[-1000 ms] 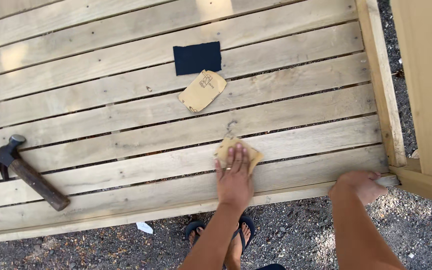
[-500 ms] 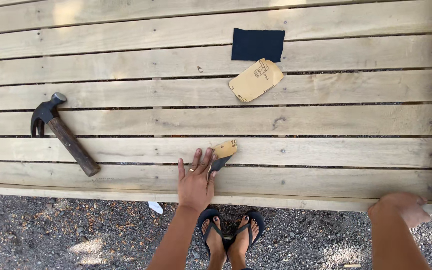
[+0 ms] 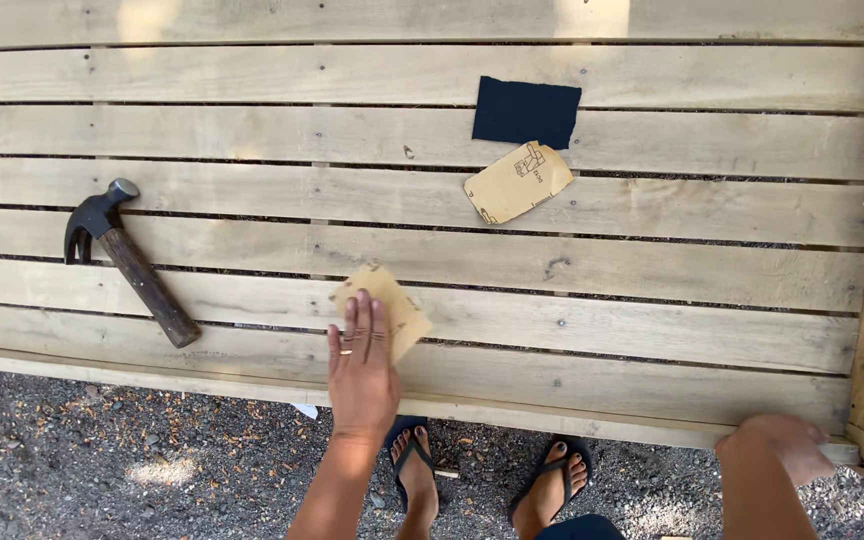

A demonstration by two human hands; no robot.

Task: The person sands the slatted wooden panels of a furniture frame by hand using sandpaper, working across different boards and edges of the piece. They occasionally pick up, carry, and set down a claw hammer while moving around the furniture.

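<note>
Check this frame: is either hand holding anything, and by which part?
Left hand presses flat on a tan sandpaper sheet, covering its lower left. Right hand grips the wooden panel at its bottom right corner.

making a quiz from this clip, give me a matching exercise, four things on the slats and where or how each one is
Things:
1. hammer
2. dark sheet
3. tan sheet under the left hand
4. right hand

Places:
A. gripping the panel's near edge at the right corner
B. pressed flat under fingers on a near slat
C. lying free, far left
D. farthest up, above a loose tan sheet

Pairs: 1-C, 2-D, 3-B, 4-A
</note>
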